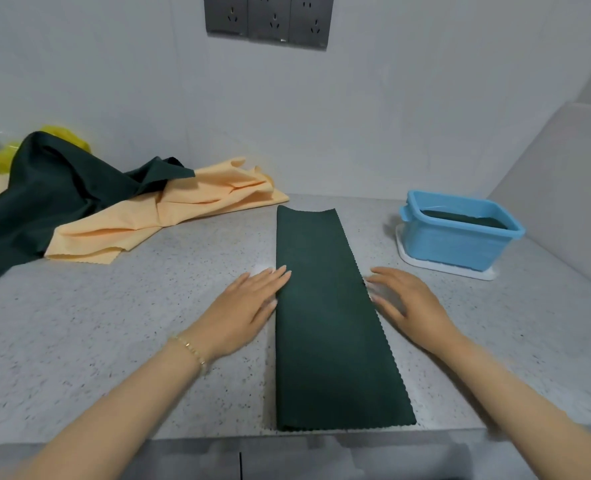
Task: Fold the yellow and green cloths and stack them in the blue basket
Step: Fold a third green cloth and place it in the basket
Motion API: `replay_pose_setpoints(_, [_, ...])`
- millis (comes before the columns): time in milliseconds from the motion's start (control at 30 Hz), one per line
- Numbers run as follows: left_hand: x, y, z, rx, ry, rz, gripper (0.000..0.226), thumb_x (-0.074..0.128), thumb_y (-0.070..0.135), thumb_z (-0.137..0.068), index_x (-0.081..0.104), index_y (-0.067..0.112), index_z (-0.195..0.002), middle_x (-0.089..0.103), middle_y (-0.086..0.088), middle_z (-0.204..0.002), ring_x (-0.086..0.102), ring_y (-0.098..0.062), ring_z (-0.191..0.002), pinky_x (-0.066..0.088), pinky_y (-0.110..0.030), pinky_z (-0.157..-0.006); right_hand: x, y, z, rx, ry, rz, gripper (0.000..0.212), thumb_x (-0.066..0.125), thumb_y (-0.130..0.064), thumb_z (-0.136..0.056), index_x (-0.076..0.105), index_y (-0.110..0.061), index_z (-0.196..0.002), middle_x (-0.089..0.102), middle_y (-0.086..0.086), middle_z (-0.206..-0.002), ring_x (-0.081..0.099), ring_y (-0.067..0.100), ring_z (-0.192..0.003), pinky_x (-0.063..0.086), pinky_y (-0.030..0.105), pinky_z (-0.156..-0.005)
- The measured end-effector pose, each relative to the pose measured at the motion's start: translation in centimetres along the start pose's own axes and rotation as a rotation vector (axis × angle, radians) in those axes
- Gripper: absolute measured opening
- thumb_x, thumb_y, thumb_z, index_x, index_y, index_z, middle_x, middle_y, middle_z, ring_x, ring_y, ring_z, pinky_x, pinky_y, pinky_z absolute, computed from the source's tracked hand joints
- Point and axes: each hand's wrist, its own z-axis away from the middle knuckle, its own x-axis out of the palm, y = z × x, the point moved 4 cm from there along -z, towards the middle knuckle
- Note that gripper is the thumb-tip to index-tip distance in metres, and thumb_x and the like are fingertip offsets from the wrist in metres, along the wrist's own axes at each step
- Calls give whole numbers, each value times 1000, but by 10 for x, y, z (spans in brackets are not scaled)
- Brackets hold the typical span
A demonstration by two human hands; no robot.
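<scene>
A dark green cloth strip (pixel 328 317), already folded lengthwise into a narrow band, is laid flat in the middle of the speckled grey stone table (pixel 148 306). Its long axis is seen to run from the near table edge straight away toward the wall. One short end lies at the near edge and the other points at the wall. The zigzag-cut edges are turned to the right; the smooth fold is on the left.

The left hand (pixel 242 310) is held flat and open at the strip's left side, its fingertips resting on the folded edge roughly halfway along. The right hand (pixel 408 306) is spread open at the right side, fingertips touching the zigzag edge at much the same level. Nothing is gripped by either hand. The strip thus lies between the hands, about equally near to both.

The next fold is judged to be crosswise, so each hand would have to be shifted along the long axis to a short end.

The blue plastic basket (pixel 460 244) is set on a white tray (pixel 443 268) at the far right, nearer the right hand, with a folded dark green cloth (pixel 460 218) already inside. A pale yellow cloth (pixel 183 206) and a crumpled dark green cloth (pixel 45 195) are heaped unfolded at the far left.
</scene>
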Motion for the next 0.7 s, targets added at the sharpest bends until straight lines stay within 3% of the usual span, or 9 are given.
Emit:
replay_pose_setpoints(100, [-1, -8, 21, 151, -99, -367, 52, 20, 41, -104, -6, 36, -148, -12, 22, -149, -18, 4, -138, -24, -21, -107, -20, -12, 19, -370, -37, 304, 50, 77, -10, -77, 62, -15, -125, 62, 3, -127, 63, 24, -112, 49, 44, -96])
replay_pose_setpoints(167, [-1, -6, 26, 213, -174, -452, 53, 24, 34, -104, -10, 33, -145, -9, 17, -150, -13, 0, -138, -24, -27, -106, -23, -23, 28, -545, -108, 479, 60, 80, -5, -70, 61, -14, -127, 61, 1, -129, 62, 21, -114, 50, 44, -95])
replay_pose_setpoints(233, [-6, 5, 26, 307, -116, -463, 53, 35, 36, -100, 13, 30, -148, 16, 14, -152, 16, -2, -141, -5, -31, -113, -23, -32, 32, -659, -156, 509, 61, 78, -4, -70, 60, -14, -128, 61, 0, -130, 61, 18, -115, 49, 42, -97])
replay_pose_setpoints(300, [-9, 17, 23, 397, -46, -501, 50, 46, 40, -94, 42, 24, -142, 47, 11, -142, 45, -5, -130, 21, -28, -110, -22, -39, 31, -700, -160, 483, 59, 78, -4, -69, 62, -14, -125, 62, 0, -127, 62, 17, -114, 49, 39, -97])
replay_pose_setpoints(433, [5, 14, 17, 334, -148, -493, 52, 26, 36, -103, 14, 24, -152, 26, 7, -155, 21, -11, -144, -3, -27, -111, -13, -39, 27, -664, -180, 412, 63, 85, 1, -59, 68, -14, -117, 68, -2, -118, 67, 15, -105, 55, 36, -89])
replay_pose_setpoints(533, [8, 9, 16, 325, -189, -470, 52, 20, 40, -103, 5, 31, -152, 22, 9, -157, 19, -11, -145, 1, -25, -115, -11, -36, 27, -589, -184, 297, 58, 85, 1, -60, 71, -15, -113, 69, -3, -114, 69, 15, -99, 57, 37, -84])
replay_pose_setpoints(600, [5, 12, 14, 335, -188, -424, 50, 23, 41, -103, 11, 35, -151, 26, 11, -155, 25, -10, -143, 10, -26, -117, -11, -34, 28, -518, -203, 225, 52, 81, 0, -67, 70, -17, -115, 68, -5, -117, 68, 13, -101, 57, 34, -85])
replay_pose_setpoints(700, [-7, 14, 13, 321, -20, -217, 39, 38, 37, -101, 45, 35, -140, 54, 11, -138, 50, -9, -126, 34, -27, -108, -14, -27, 24, -285, -264, 64, 38, 67, -7, -84, 67, -24, -118, 65, -14, -120, 63, 4, -107, 50, 22, -93])
